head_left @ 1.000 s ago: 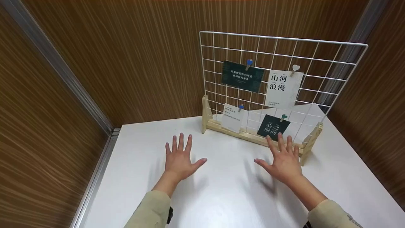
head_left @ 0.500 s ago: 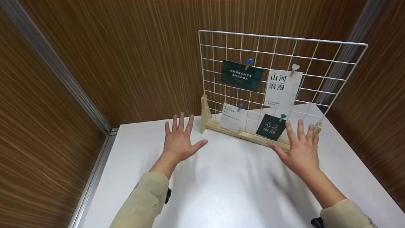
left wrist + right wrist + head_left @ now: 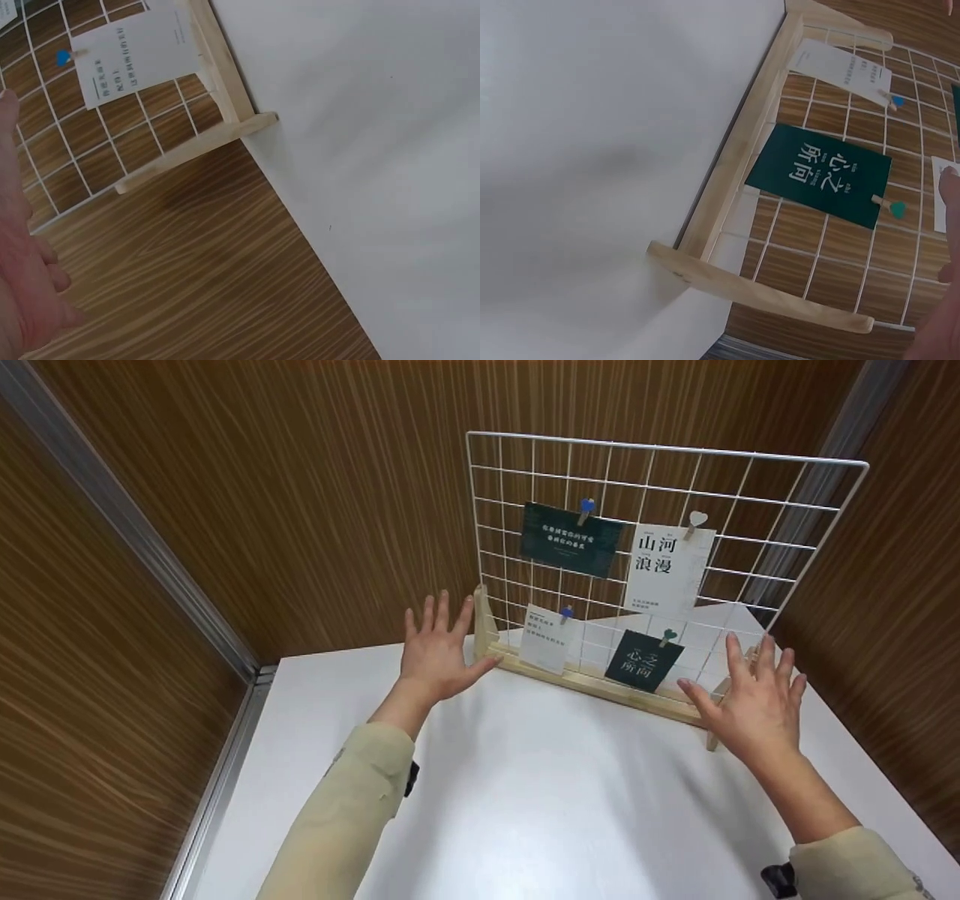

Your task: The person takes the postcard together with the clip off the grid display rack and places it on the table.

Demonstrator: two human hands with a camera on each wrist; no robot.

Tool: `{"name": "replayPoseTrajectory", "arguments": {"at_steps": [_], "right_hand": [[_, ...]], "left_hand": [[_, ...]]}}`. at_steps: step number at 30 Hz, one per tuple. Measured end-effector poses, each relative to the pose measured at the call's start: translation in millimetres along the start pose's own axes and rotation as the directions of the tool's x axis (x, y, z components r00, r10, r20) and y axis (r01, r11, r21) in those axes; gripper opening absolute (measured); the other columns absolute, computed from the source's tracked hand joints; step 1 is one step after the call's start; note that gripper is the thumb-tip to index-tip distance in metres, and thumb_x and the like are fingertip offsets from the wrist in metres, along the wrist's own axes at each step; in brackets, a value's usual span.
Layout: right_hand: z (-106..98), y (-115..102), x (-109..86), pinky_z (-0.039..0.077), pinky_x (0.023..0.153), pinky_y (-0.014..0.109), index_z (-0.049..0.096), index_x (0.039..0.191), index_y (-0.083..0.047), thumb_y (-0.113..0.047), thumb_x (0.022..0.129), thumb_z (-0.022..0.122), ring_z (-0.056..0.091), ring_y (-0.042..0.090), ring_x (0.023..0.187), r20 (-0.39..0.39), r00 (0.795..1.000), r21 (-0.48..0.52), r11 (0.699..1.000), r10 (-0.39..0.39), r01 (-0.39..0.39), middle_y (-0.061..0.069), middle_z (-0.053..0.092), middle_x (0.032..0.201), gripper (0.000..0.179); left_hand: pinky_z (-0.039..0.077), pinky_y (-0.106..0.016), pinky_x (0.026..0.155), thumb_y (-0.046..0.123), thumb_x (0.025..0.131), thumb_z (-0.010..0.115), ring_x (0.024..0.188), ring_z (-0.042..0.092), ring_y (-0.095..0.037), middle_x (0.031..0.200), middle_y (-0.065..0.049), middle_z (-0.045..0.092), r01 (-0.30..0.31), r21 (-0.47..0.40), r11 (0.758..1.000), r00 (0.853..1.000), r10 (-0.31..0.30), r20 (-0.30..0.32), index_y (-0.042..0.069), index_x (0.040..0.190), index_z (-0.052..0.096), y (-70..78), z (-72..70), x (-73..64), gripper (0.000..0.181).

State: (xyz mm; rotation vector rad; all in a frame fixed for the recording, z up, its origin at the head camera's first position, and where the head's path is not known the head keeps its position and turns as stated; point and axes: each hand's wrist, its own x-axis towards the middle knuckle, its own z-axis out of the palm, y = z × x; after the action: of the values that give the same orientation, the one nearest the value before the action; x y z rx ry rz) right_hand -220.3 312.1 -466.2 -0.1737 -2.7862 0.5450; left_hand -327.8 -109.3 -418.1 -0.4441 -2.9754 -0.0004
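Observation:
A white wire grid panel (image 3: 739,521) stands upright in a light wooden base (image 3: 600,685). Heart-topped clothespins hold several cards on it: a wide dark green card (image 3: 571,540), a tall white card (image 3: 667,574), a small white card (image 3: 545,639) and a small dark green card (image 3: 643,660). My left hand (image 3: 439,656), fingers spread, is beside the base's left wooden foot (image 3: 484,619). My right hand (image 3: 757,705), also spread, is in front of the right wooden foot (image 3: 757,291) and partly hides it in the head view. Neither hand holds anything; contact with the feet cannot be told.
The stand rests on a white table (image 3: 525,810). Wood-grain walls (image 3: 337,510) rise behind it and at both sides, with metal strips (image 3: 135,517) in the corners. The table's right edge runs close past the right foot.
Both hands have moved forward toward the stand. The right hand has shifted right, from in front of the small green card to the right foot. The stand and cards stay put.

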Motion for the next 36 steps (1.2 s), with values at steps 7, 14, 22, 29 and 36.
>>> {"name": "replayPoseTrajectory", "arguments": {"at_steps": [7, 14, 22, 29, 36], "right_hand": [[2, 17, 12.2, -0.001, 0.115, 0.082, 0.018, 0.168, -0.005, -0.074, 0.099, 0.052, 0.000, 0.070, 0.149, 0.048, 0.999, -0.023, 1.000, 0.018, -0.017, 0.047, 0.005, 0.163, 0.103], [7, 26, 28.4, 0.001, 0.113, 0.083, 0.020, 0.167, -0.003, -0.075, 0.098, 0.053, 0.001, 0.070, 0.149, 0.098, 0.995, -0.014, 1.000, 0.017, -0.016, 0.048, 0.007, 0.162, 0.105], [10, 35, 33.9, 0.002, 0.113, 0.083, 0.024, 0.164, 0.003, -0.070, 0.099, 0.055, 0.004, 0.070, 0.149, 0.075, 0.997, -0.014, 1.000, 0.004, -0.003, 0.047, 0.012, 0.162, 0.103], [12, 40, 35.1, 0.008, 0.111, 0.086, 0.026, 0.160, 0.011, -0.067, 0.100, 0.057, 0.019, 0.067, 0.148, 0.034, 0.999, -0.043, 0.999, -0.007, 0.008, 0.043, 0.021, 0.162, 0.104], [21, 43, 32.9, 0.016, 0.110, 0.085, 0.031, 0.159, 0.010, -0.066, 0.099, 0.060, 0.028, 0.064, 0.144, 0.020, 1.000, -0.053, 0.998, -0.012, 0.013, 0.042, 0.022, 0.163, 0.100]], "left_hand": [[0.003, -0.065, 0.126, 0.089, 0.093, 0.036, 0.163, 0.004, -0.041, 0.177, -0.019, 0.005, -0.014, -0.005, 1.000, 1.000, 0.014, 0.021, 0.025, 0.172, 0.006, 6.6, 9.8, 21.4, 0.106], [0.002, -0.066, 0.126, 0.087, 0.094, 0.038, 0.163, 0.004, -0.041, 0.177, -0.017, 0.005, -0.011, -0.009, 1.000, 0.999, 0.011, 0.046, 0.024, 0.172, 0.012, 8.5, 18.8, 40.2, 0.104], [0.004, -0.067, 0.125, 0.087, 0.094, 0.035, 0.162, 0.005, -0.042, 0.177, -0.016, 0.005, -0.001, 0.009, 1.000, 0.995, 0.000, 0.097, 0.023, 0.172, 0.012, 10.8, 26.2, 62.2, 0.103], [0.002, -0.067, 0.125, 0.086, 0.095, 0.037, 0.162, 0.005, -0.044, 0.178, -0.014, 0.004, 0.007, -0.003, 1.000, 0.993, -0.007, 0.115, 0.023, 0.172, 0.010, 9.1, 28.5, 81.6, 0.103], [0.006, -0.068, 0.125, 0.087, 0.095, 0.035, 0.162, 0.006, -0.045, 0.178, -0.013, 0.005, 0.015, 0.019, 1.000, 0.990, -0.017, 0.138, 0.022, 0.172, 0.011, 6.3, 32.6, 91.6, 0.104]]}}
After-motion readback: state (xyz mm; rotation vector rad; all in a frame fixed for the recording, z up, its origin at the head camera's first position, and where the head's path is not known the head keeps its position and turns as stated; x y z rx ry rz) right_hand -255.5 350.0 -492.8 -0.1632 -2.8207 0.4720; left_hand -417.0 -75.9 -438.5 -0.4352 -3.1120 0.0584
